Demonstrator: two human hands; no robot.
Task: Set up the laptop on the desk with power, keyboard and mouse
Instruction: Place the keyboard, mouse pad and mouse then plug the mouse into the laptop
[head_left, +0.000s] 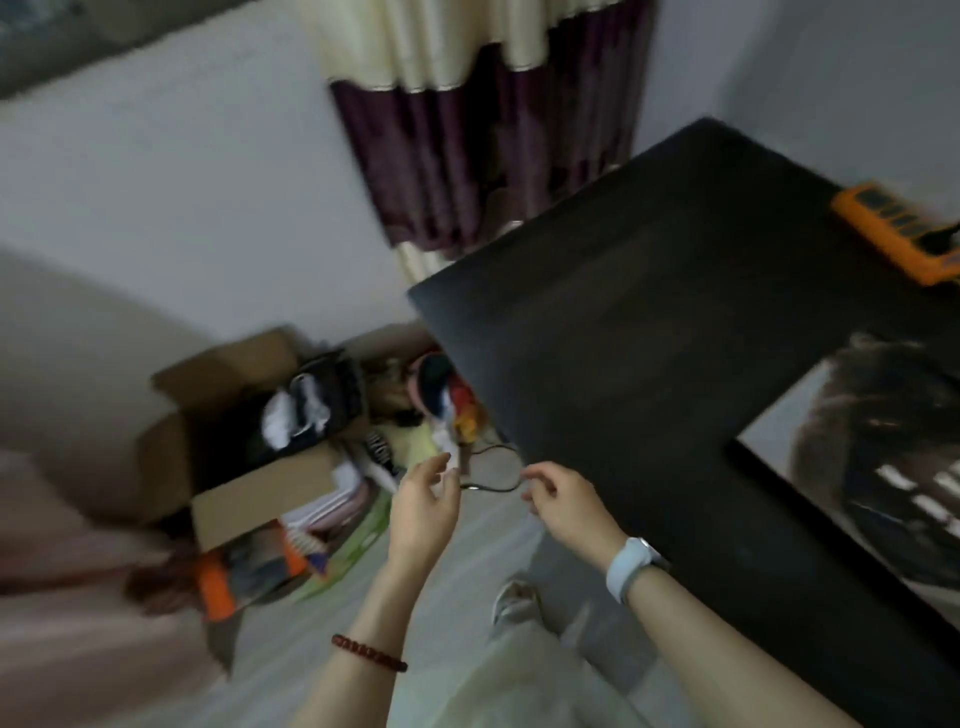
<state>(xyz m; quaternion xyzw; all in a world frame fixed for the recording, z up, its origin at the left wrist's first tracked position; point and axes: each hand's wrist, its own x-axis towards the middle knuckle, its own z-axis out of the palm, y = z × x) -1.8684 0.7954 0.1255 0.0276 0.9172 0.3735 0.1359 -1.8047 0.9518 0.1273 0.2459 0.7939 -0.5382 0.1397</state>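
Note:
The view is blurred. My left hand (423, 501) and my right hand (558, 499) are held out over the floor, just off the near left corner of the black desk (649, 322). A short stretch of thin black cable (491, 488) sags between them, and each hand pinches one end of it with its fingertips. An orange power strip (904, 234) lies at the desk's far right edge. A large printed mat (857, 467) with a dark picture lies on the desk's right side. No laptop, keyboard or mouse is in view.
An open cardboard box (249, 447) full of dark and white items stands on the floor to the left, with books, papers and colourful clutter (447, 405) around it. A purple and cream curtain (467, 145) hangs behind the desk. My foot (514, 597) is below the hands.

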